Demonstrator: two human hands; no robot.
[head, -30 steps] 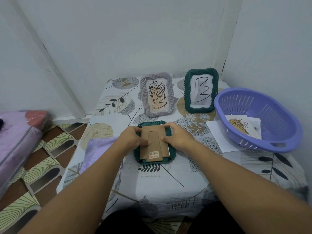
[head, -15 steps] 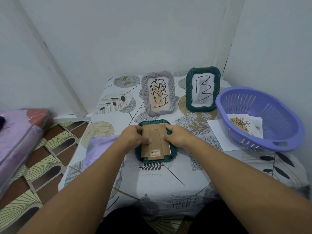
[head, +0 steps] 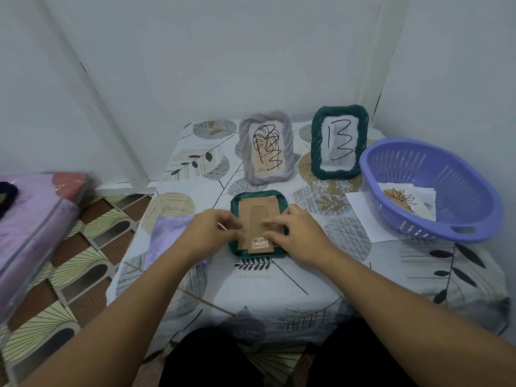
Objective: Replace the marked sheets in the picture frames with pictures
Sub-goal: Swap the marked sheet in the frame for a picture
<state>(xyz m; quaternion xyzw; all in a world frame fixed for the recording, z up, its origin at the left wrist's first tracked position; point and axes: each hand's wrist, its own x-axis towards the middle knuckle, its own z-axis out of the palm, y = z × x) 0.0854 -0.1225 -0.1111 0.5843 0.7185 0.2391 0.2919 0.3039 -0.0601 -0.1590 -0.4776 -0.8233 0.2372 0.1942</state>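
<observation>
A dark green picture frame (head: 235, 201) lies face down on the table in front of me, its brown cardboard backing (head: 252, 219) with a fold-out stand facing up. My left hand (head: 212, 233) is at the backing's left edge, fingers curled and pinching that edge. My right hand (head: 297, 233) lies over the frame's right side, its fingertips resting on the backing beside the stand. Behind stand a grey frame (head: 266, 150) holding a scribbled sheet and a green frame (head: 339, 142) holding a sheet marked "13". Pictures (head: 405, 202) lie in a purple basket (head: 446, 174).
A white sheet (head: 360, 216) lies on the table, partly under the basket's left side. A purple cloth (head: 167, 241) sits under my left wrist. The table stands in a corner between white walls. A wrapped bundle (head: 33, 219) lies on the tiled floor at left.
Both hands have slid from the face-down frame's side edges inward onto the cardboard backing. The right fingertips now reach the stand. The frame itself has not moved.
</observation>
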